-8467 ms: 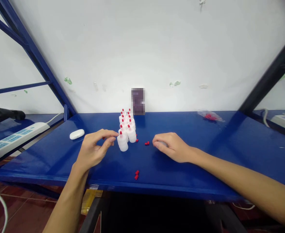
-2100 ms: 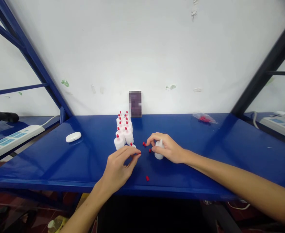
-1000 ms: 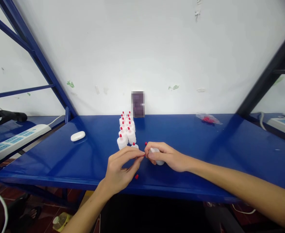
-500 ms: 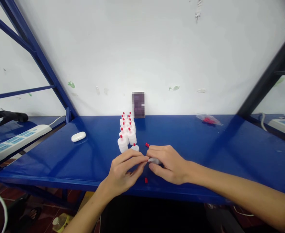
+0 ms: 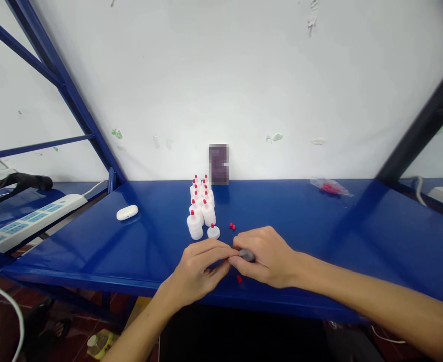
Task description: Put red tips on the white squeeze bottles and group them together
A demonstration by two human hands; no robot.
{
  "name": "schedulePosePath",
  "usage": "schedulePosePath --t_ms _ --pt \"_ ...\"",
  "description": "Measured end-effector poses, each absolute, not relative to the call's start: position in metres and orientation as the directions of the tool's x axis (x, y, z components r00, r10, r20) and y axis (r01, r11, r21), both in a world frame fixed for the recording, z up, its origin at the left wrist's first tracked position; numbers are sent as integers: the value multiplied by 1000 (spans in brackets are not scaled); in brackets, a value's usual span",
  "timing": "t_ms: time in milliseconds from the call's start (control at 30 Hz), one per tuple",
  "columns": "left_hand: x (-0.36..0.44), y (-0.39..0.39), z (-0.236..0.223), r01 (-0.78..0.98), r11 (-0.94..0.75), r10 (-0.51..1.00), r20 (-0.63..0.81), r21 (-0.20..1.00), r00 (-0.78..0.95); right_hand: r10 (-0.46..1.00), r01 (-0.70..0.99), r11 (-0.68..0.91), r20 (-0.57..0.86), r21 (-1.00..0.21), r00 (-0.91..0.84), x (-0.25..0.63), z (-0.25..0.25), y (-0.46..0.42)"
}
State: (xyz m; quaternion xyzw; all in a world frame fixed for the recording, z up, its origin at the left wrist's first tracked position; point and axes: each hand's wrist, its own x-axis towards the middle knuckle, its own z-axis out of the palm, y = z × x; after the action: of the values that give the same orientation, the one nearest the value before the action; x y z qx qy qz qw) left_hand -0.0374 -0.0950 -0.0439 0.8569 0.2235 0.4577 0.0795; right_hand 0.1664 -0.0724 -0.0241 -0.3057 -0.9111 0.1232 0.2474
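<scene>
My right hand (image 5: 268, 256) is closed round a small white bottle (image 5: 247, 255) lying sideways just above the blue shelf (image 5: 319, 226). My left hand (image 5: 202, 266) pinches at the bottle's mouth, fingertips together; what it pinches is hidden. A loose red cap (image 5: 239, 278) lies under the hands and two more red caps (image 5: 232, 227) lie just behind them. Several white bottles with red caps (image 5: 200, 211) stand in two rows further back, with a single capped bottle (image 5: 213, 231) at the front.
A white earbud case (image 5: 127, 212) lies on the shelf to the left. A clear bag of red caps (image 5: 329, 187) lies at the back right. A blurred dark card (image 5: 218, 164) leans on the wall. A power strip (image 5: 32, 221) sits on the left shelf.
Both hands have drawn together nearer the shelf's front edge, the right hand tipping the white bottle on its side and the left hand pinching at its mouth.
</scene>
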Motion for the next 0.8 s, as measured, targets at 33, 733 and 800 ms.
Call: schedulePosePath --t_ms 33,733,800 --pt "-38 -95 -45 323 -886 457 742 332 491 619 499 783 378 -372 -689 167 -24 -73" --pt "-54 -76 -29 751 -561 715 661 348 228 725 524 688 448 -502 -523 185 -25 -50" --pt "-56 -71 -28 831 -488 761 597 268 254 728 528 686 460 -502 -508 187 -26 -46"
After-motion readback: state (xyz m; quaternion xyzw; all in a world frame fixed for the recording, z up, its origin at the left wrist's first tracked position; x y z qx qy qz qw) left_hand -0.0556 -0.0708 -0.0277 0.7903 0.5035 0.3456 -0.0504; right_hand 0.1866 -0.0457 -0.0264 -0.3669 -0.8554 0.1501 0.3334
